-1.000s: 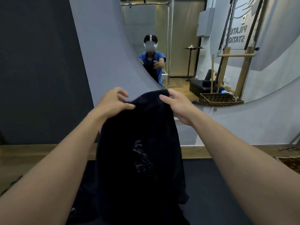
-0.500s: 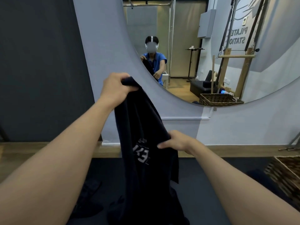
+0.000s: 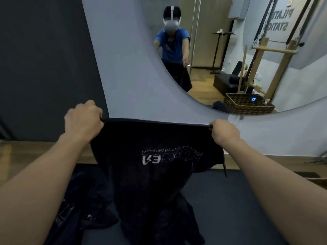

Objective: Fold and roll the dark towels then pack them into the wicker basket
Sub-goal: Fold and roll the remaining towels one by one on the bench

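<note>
- Between both hands, a dark towel (image 3: pixel 155 138) hangs spread, its top edge pulled taut and level; white lettering (image 3: pixel 169 155) on it reads upside down.
- At the towel's upper left corner, the left hand (image 3: pixel 83 121) has its fingers curled tight, clamped on the hem.
- At the towel's upper right corner, the right hand (image 3: pixel 223 132) grips likewise, fingers closed on the hem.
- Below the towel lies a dark mat (image 3: pixel 230 200), which the towel's lower end reaches.
- Left of the towel's lower half, more dark towels (image 3: pixel 85 200) lie crumpled on the mat.
- Far right of the towel, a corner of the wicker basket (image 3: pixel 318 182) shows at the frame edge.
- Behind the towel, a curved mirror (image 3: pixel 230 50) hangs on the wall.
</note>
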The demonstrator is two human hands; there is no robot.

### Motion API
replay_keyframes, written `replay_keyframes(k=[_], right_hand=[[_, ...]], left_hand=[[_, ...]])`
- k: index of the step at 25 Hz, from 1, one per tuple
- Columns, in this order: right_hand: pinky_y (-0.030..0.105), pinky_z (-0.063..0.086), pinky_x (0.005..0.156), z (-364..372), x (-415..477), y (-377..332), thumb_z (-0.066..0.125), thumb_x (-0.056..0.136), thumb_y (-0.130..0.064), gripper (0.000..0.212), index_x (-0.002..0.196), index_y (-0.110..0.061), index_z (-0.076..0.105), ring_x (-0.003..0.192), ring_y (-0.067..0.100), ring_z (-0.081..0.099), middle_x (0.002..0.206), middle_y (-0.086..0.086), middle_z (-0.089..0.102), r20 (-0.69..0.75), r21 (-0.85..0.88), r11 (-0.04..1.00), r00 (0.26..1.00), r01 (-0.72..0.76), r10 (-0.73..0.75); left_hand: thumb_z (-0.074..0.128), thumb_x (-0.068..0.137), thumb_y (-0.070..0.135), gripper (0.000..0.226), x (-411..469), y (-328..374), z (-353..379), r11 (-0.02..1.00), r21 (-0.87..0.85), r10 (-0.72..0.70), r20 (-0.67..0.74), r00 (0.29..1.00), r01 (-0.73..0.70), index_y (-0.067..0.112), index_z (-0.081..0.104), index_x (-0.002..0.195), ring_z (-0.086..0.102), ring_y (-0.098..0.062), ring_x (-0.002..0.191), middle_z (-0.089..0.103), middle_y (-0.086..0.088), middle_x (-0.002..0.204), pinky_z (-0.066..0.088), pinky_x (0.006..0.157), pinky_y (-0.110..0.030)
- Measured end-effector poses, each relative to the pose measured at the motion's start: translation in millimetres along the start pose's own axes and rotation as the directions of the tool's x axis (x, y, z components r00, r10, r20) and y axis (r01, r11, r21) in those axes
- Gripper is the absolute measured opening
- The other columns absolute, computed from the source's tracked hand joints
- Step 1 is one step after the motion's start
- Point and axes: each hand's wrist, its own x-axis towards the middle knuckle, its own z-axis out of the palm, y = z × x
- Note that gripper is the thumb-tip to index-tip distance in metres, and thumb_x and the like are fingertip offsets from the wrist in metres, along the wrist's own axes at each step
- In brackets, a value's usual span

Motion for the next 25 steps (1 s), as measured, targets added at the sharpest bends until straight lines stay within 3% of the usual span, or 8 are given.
replay_keyframes(k=[5,8,10,12,14,15,19,25], right_hand=[[0.034,0.052,0.071,-116.9,14.4,-8.8,0.057,0.089,0.0,0.021,0.102,-0.01,0.07,0.089,0.035,0.068,0.097,0.017,0.069,-0.075,0.43,0.896,0.985,-0.108,0.155],[0.038,0.061,0.072,-220.6,19.3,-15.7,0.046,0.099,-0.002,0.025,0.097,-0.016,0.067,0.076,0.025,0.072,0.097,0.013,0.069,0.049,0.921,0.347,0.937,-0.177,0.347],[0.034,0.061,0.073,-298.2,22.9,-18.7,0.044,0.101,-0.006,0.027,0.096,-0.021,0.065,0.083,0.021,0.072,0.099,0.006,0.066,0.074,0.97,0.193,0.934,-0.149,0.351],[0.034,0.06,0.078,-360.5,23.9,-20.2,0.043,0.102,-0.008,0.029,0.09,-0.025,0.064,0.088,0.019,0.069,0.097,0.001,0.065,0.034,0.981,0.172,0.947,-0.093,0.319],[0.033,0.059,0.081,-412.4,26.0,-14.9,0.045,0.101,-0.008,0.031,0.085,-0.028,0.062,0.087,0.015,0.066,0.092,-0.002,0.064,-0.021,0.984,0.174,0.945,-0.038,0.325],[0.033,0.059,0.083,-430.0,28.3,-10.5,0.047,0.1,-0.008,0.031,0.083,-0.029,0.063,0.085,0.014,0.066,0.09,-0.003,0.064,-0.044,0.985,0.17,0.939,-0.015,0.34],[0.036,0.058,0.088,-457.8,54.0,5.9,0.054,0.095,-0.012,0.028,0.081,-0.031,0.069,0.091,0.015,0.069,0.092,-0.003,0.071,-0.136,0.976,0.209,0.907,0.055,0.398],[0.034,0.058,0.087,-496.7,118.3,-1.3,0.057,0.093,-0.012,0.025,0.08,-0.027,0.071,0.088,0.014,0.068,0.086,-0.004,0.072,-0.174,0.983,0.128,0.902,0.133,0.396]], left_hand=[[0.054,0.087,0.001,0.011,39.7,20.2,-90.9,0.984,0.165,-0.081,0.091,0.993,0.065,0.004,0.059,0.079,0.036,-0.023,0.054,0.04,-0.008,0.086,0.03,0.057,-0.035],[0.055,0.09,0.005,0.007,80.4,43.4,-175.3,0.982,0.139,-0.151,0.139,0.979,0.132,0.003,0.06,0.087,0.042,-0.024,0.058,0.048,-0.008,0.078,0.034,0.063,-0.035],[0.057,0.093,0.012,0.006,113.6,57.0,-228.5,0.941,-0.119,-0.283,0.228,0.931,0.315,0.008,0.059,0.097,0.058,-0.03,0.074,0.058,-0.012,0.091,0.041,0.066,-0.036],[0.053,0.096,0.009,0.013,129.8,74.4,-270.5,0.543,-0.598,-0.42,0.415,0.807,0.59,0.013,0.058,0.106,0.067,-0.025,0.068,0.065,-0.015,0.097,0.05,0.053,-0.028],[0.04,0.102,0.004,0.018,130.6,102.1,-305.7,-0.039,-0.839,-0.348,0.521,0.78,0.543,0.014,0.053,0.109,0.071,-0.02,0.062,0.067,-0.016,0.091,0.056,0.048,-0.025],[0.035,0.104,0.004,0.021,127.6,114.9,-320.0,-0.189,-0.866,-0.32,0.5,0.805,0.463,0.014,0.052,0.111,0.072,-0.022,0.072,0.067,-0.016,0.094,0.06,0.059,-0.028],[0.037,0.106,0.011,0.022,144.4,148.5,-337.8,-0.295,-0.911,-0.347,0.383,0.856,0.288,0.016,0.057,0.111,0.068,-0.024,0.1,0.068,-0.012,0.109,0.059,0.085,-0.042],[0.042,0.104,0.012,0.024,248.8,180.9,-349.2,-0.347,-0.923,-0.316,0.279,0.907,0.164,0.023,0.059,0.091,0.068,-0.015,0.095,0.069,-0.001,0.099,0.056,0.092,-0.043]])
